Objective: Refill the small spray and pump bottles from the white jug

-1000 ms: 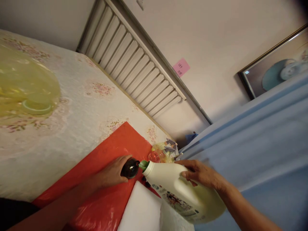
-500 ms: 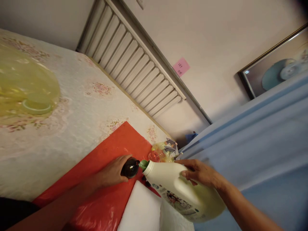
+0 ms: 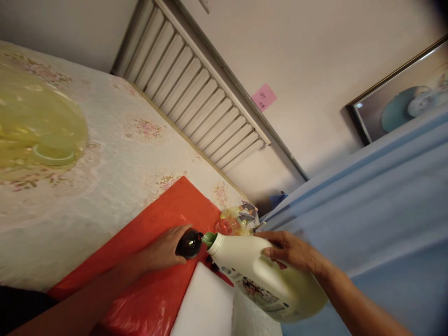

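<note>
left hand (image 3: 164,252): clamped round dark bottle (image 3: 190,243), steadying it on red sheet (image 3: 157,242)
right hand (image 3: 292,252): grips detergent jug (image 3: 259,275) handle, tilted, spout at bottle mouth

One white jug (image 3: 266,280), one dark bottle (image 3: 189,244), one red sheet (image 3: 157,261), two hands

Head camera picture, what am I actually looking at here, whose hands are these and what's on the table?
The camera sits on a person's head, looking down at their own two bare hands; there is no machine. The left hand grips a small dark bottle standing on a red plastic sheet. The right hand holds a big cream jug tipped over, its green spout at the bottle's mouth. The table has a floral cloth, with a yellow see-through cover at the left. A white foam block lies near the jug.
</note>
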`<action>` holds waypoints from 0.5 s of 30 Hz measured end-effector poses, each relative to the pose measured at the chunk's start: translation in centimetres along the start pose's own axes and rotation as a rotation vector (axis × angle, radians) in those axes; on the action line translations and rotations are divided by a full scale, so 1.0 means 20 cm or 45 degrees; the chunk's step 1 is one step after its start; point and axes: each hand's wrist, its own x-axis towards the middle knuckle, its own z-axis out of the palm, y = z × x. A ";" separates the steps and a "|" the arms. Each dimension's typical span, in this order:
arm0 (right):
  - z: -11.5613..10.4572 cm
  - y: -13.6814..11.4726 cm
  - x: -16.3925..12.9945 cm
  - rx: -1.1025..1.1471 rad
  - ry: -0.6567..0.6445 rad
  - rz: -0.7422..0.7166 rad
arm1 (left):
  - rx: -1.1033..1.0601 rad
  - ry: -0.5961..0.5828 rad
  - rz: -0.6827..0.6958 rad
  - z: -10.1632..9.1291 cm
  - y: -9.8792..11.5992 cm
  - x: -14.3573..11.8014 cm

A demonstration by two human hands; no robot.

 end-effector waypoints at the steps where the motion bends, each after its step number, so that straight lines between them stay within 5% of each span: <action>1: 0.00 0.00 0.00 -0.004 0.001 0.003 | -0.014 -0.004 0.007 0.00 0.00 0.00; 15: -0.01 -0.01 0.00 -0.038 0.002 0.025 | -0.018 -0.026 0.029 0.00 -0.01 0.00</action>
